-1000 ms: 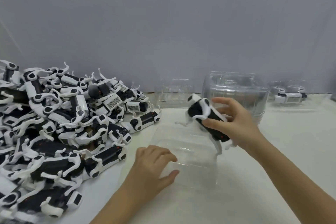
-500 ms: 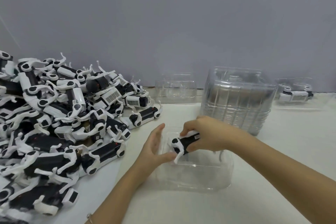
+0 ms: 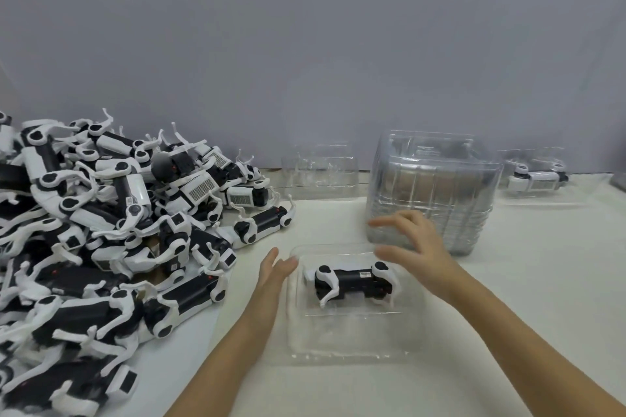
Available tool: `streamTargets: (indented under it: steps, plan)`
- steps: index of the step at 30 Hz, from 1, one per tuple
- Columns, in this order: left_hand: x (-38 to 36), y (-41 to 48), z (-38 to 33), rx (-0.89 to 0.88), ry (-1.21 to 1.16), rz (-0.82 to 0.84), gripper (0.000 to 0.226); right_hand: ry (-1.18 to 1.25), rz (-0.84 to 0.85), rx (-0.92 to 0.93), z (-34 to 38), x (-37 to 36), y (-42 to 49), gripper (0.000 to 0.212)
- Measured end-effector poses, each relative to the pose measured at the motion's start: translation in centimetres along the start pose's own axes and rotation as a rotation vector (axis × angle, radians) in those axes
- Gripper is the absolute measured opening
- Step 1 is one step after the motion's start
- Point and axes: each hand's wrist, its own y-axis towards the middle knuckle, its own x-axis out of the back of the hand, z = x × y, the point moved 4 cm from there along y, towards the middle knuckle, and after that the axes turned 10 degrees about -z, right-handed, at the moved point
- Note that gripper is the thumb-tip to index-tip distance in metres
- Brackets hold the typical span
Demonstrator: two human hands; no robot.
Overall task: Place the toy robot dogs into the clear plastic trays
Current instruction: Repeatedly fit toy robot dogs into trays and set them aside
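A: Head view: toy robot dog (image 3: 352,284) lies inside the clear plastic tray (image 3: 338,359). Placement looks complete. Hands?

B: Left hand (image 3: 277,267) at the tray's left rim, right hand (image 3: 413,244) spread above it, both holding nothing (slightly blurred). Next, I judge: another dog from the pile (image 3: 101,230), a fresh tray from the stack (image 3: 433,193).

On the table (image 3: 525,281), one toy dog (image 3: 354,283) lies in the near tray (image 3: 345,338). From that tray, the pile of dogs (image 3: 101,230) spreads at nine to ten o'clock, an empty tray (image 3: 320,173) sits at twelve by the wall (image 3: 305,61), the stack of trays (image 3: 437,186) stands at one, and a far tray (image 3: 548,200) holding another dog (image 3: 537,179) lies at two.
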Motion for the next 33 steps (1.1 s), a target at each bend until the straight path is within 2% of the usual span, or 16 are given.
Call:
streamTargets:
  steps: [1,2,3,6,8,9,12,14,20,25,27,30,31,33]
  plan:
    - [-0.2,0.2,-0.3,0.025,0.027,-0.031,0.109,0.159,-0.067,-0.119,-1.2,0.7,-0.6,0.052]
    - [-0.5,0.2,-0.6,0.052,0.052,-0.043,0.110,0.215,-0.116,-0.207,-2.3,1.0,-1.2,0.055]
    - [-0.5,-0.4,-0.8,0.042,0.063,0.000,0.101,0.203,-0.127,-0.278,-3.4,0.9,-1.9,0.061]
    - [-3.1,-0.2,-1.0,0.049,0.095,0.069,0.088,0.199,0.073,-0.389,-4.1,-0.9,-3.3,0.091]
    - [-3.2,-0.5,-1.7,-0.047,0.019,0.011,0.065,0.422,0.133,-0.377,-2.6,-1.7,-3.4,0.080]
    - [-3.0,-0.5,-2.3,-0.137,-0.018,-0.021,0.063,0.517,0.120,-0.362,-1.7,-1.8,-3.3,0.077]
    - [-2.8,-0.1,-4.8,-0.342,-0.005,-0.052,0.092,0.699,0.038,-0.283,-0.9,-2.2,-2.1,0.087]
    - [-2.8,-0.1,-5.7,-0.421,0.011,-0.073,0.088,0.733,-0.042,-0.244,-0.6,-2.6,-1.5,0.087]
    - [-3.2,0.5,-4.6,-0.440,0.108,-0.065,0.079,0.772,-0.173,-0.296,-1.6,-3.4,-1.5,0.064]
    - [-3.8,0.0,-5.0,-0.444,0.162,-0.106,0.078,0.775,-0.190,-0.310,-2.3,-3.2,-1.4,0.060]
    - [-4.1,-0.8,-6.0,-0.462,0.205,-0.124,0.087,0.829,-0.171,-0.334,-2.4,-3.2,-1.3,0.062]
    - [-4.6,-2.7,-9.0,-0.494,0.256,-0.084,0.102,1.076,-0.047,-0.464,-2.5,-3.5,-1.3,0.060]
    - [-4.5,-3.4,-10.2,-0.509,0.215,-0.043,0.098,1.169,0.014,-0.510,-2.3,-3.8,-1.5,0.056]
    - [-4.0,-4.7,-12.3,-0.581,0.036,0.033,0.071,1.370,0.136,-0.607,-2.0,-4.6,-2.0,0.046]
